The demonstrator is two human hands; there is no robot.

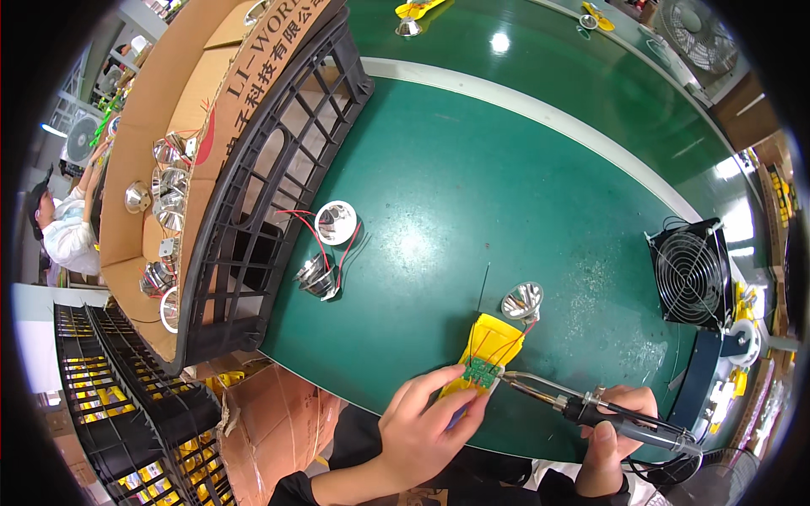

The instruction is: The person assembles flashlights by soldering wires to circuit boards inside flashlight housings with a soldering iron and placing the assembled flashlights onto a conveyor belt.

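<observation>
My left hand [426,434] is closed on a yellow plastic casing [495,336], its fingertips at the edges of a small green circuit board [481,372] on top. Thin red wires run over the casing toward a shiny reflector cup [522,301] just beyond it. Wrapped around the dark handle of a soldering iron [582,411] is my right hand [614,432]. The iron's metal tip, with a thin tube fixed alongside, points left and meets the right edge of the board. Whether the tip touches a joint is too small to tell.
Two reflector lamps [336,223] with red wires lie left on the green table [422,160]. A black crate [278,169] and a cardboard box [187,93] of reflectors stand at the left edge. A small black fan [689,274] stands right. Beyond a pale rail are more yellow parts [418,8].
</observation>
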